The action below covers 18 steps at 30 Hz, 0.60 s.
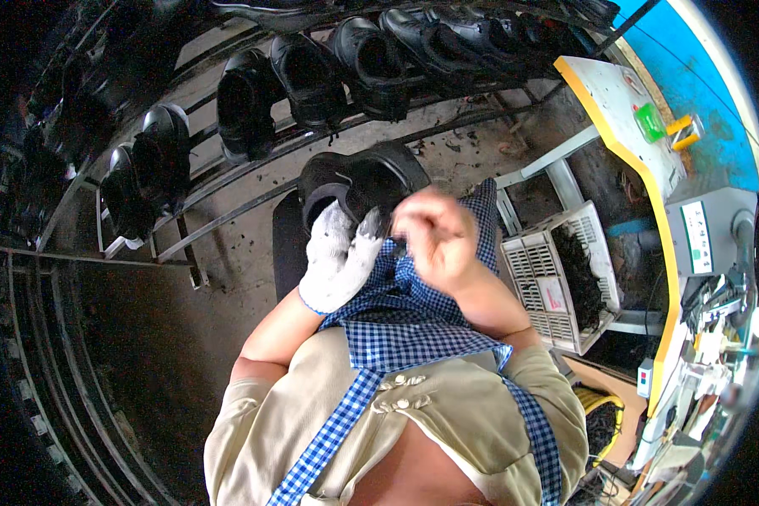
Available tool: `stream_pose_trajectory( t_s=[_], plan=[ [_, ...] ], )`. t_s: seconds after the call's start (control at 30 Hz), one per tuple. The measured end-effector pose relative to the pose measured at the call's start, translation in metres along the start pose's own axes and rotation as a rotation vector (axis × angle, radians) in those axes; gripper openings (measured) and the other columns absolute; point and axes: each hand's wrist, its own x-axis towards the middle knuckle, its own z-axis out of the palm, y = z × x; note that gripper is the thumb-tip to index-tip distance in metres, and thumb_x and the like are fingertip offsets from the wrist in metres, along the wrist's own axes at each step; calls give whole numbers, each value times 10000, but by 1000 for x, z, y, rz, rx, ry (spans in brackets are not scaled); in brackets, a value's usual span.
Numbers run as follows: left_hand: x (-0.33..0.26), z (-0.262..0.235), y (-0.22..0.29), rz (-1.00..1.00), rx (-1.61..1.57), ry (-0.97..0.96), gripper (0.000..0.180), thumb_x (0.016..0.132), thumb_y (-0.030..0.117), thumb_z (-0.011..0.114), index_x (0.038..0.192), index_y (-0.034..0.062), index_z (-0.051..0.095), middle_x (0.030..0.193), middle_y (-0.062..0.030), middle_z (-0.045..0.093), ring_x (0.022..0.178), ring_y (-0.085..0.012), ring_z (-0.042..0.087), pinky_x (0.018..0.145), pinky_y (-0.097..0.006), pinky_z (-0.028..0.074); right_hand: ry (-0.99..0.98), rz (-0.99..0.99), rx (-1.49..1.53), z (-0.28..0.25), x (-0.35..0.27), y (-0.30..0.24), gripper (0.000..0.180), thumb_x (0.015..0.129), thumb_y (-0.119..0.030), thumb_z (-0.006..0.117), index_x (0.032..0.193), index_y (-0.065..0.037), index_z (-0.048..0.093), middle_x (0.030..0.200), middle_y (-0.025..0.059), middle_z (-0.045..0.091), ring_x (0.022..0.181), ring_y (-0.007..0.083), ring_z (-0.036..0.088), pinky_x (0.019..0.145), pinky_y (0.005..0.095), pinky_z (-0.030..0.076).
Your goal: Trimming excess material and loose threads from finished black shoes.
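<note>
My left hand [337,257], in a white knit glove with dark smudges on its fingertips, grips a black shoe [326,171] over my lap. The shoe's opening lies by the fingers. Close against it is a second black shoe [399,160], partly overlapped, so I cannot tell just where one ends. My bare right hand [438,236] is raised right of the shoes, over the blue checked apron [422,346]. Its fingers are curled and pinched together, blurred by motion. Whatever they hold, if anything, is too small or smeared to name.
Several black shoes stand along a metal rack [228,198] ahead and to the left. On my right, a white plastic crate [540,295] holds dark scraps. Beyond it is a yellow-edged bench [654,198] bearing a green container [649,123] and a grey machine [713,232].
</note>
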Motion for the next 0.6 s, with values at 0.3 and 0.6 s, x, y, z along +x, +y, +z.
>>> stream_pose_trajectory(
  t_s=[0.3,0.6],
  plan=[
    [7,-6,8,-189,-445,7,176,862,56,548,1019,22,617,922,-109,634,846,-265,603,789,-335,473,103,538,343,-46,-12,17,538,804,-23,637,1304,-23,437,585,-59,486,486,18,425,465,168,346],
    [0,18,-7,532,299,-411,299,746,285,638,917,39,622,898,-159,593,810,-328,585,714,-394,484,72,774,683,-58,-60,38,774,790,-329,700,1372,9,320,1171,88,574,929,160,587,771,275,488]
  ],
)
